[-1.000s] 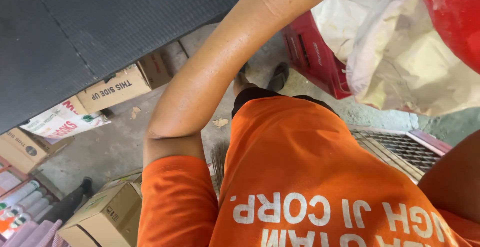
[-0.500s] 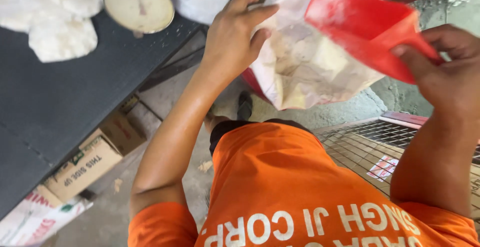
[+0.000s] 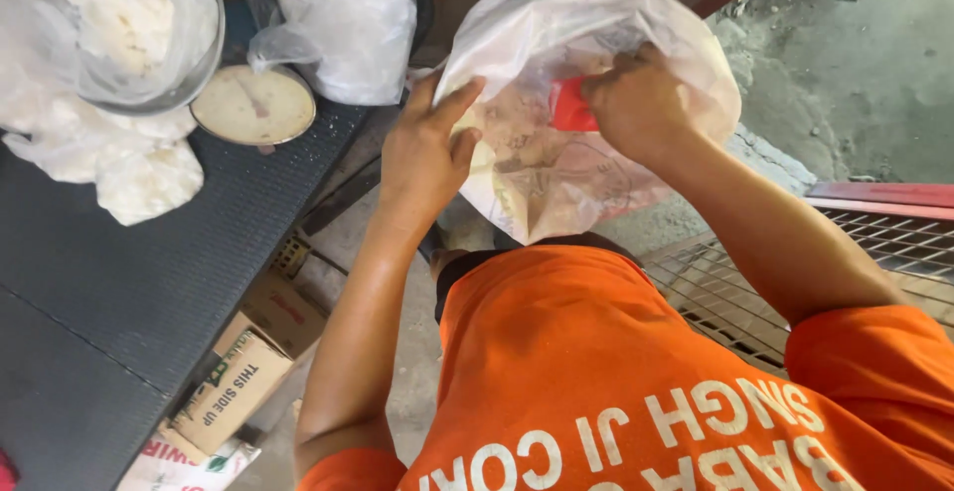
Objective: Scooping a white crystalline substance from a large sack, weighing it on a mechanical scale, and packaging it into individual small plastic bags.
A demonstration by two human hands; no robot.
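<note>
Left of the white plastic bag (image 3: 596, 103), a round scale dial (image 3: 253, 105) sits on the dark table (image 3: 149, 282). The left hand (image 3: 427, 148) grasps the bag's side; the right hand (image 3: 636, 103) pinches its top, beside something red (image 3: 568, 108).

Bright daylight from upper right; white bags (image 3: 338, 14) glare, near blown out; soft shadows; slight motion blur.
</note>
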